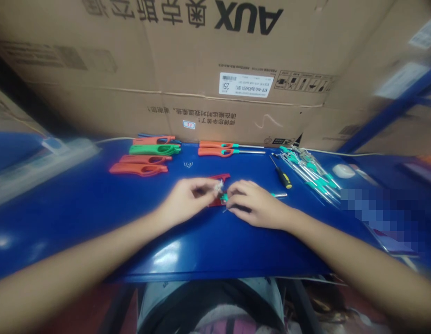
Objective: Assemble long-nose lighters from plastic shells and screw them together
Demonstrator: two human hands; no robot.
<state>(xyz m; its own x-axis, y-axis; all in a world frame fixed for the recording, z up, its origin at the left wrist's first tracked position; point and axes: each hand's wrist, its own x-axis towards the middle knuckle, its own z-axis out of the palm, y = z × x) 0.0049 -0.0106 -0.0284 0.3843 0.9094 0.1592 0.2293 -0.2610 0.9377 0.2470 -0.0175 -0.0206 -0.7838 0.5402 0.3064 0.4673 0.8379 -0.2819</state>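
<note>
My left hand (189, 197) pinches a small whitish piece (219, 186), too blurred to make out, over a red lighter shell (215, 202). Beside it my right hand (255, 204) has bent fingers closed at a teal part (223, 198) of a lighter's insides. From behind this hand a metal lighter tube (280, 195) sticks out to the right. A second red shell piece (220, 176) lies just behind both hands. My right fingers cover most of the teal part.
Orange lighters (217, 151) with metal tubes lie at the back. Green shells (154, 149) and red shells (138, 169) are at left. A screwdriver (283, 177) and a pile of tubes (312, 174) lie right. A large cardboard box (187, 60) walls off the blue table (107, 222).
</note>
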